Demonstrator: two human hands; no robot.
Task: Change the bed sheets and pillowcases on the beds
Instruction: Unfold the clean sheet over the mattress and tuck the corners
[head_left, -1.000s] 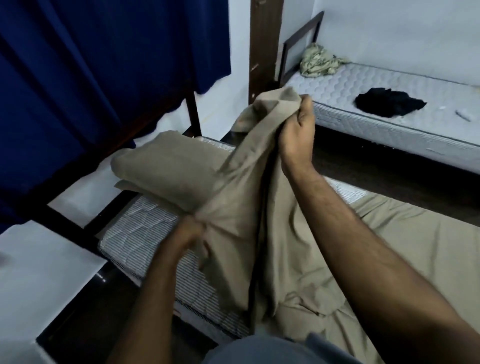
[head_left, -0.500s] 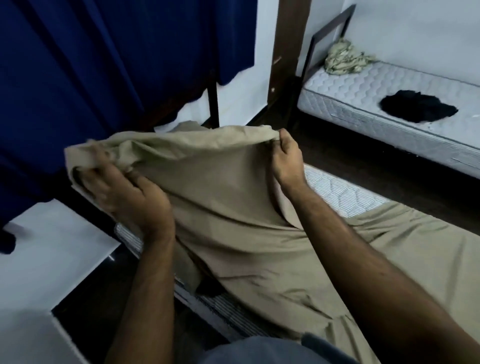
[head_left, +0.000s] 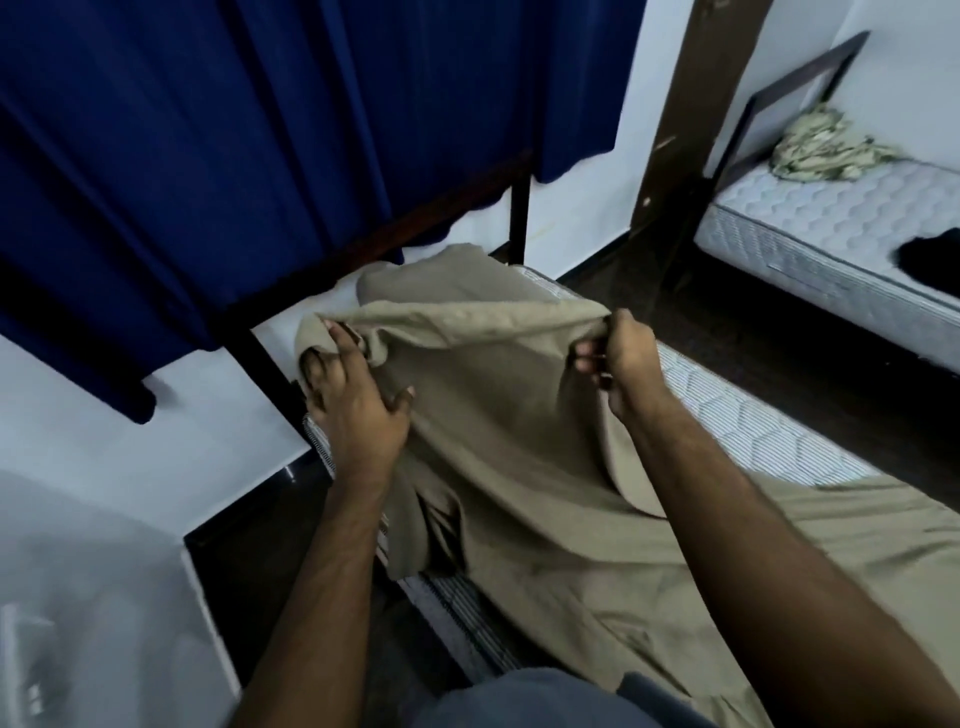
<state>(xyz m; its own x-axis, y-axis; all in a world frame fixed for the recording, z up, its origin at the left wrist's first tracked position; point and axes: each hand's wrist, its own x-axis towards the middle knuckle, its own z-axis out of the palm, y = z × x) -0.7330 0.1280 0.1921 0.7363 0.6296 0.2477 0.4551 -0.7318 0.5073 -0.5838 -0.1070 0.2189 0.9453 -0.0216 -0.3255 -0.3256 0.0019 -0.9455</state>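
— Since the tan sheet (head_left: 509, 426) sags between both hands over the head end of the near mattress (head_left: 753, 421), it looks light and limp, right?

— Yes, soft cloth with no stiffness. The left hand (head_left: 358, 410) bunches one end of its top hem with curled fingers; the right hand (head_left: 623, 358) pinches the other end. I'd keep hold at that hem, near the corners.

Dim, cool indoor light, deep shadow over the dark floor (head_left: 810, 374) and the folds of the navy blue curtain (head_left: 260, 130), soft overall focus, smeared blur at lower left, wide-angle bending of lines near the edges
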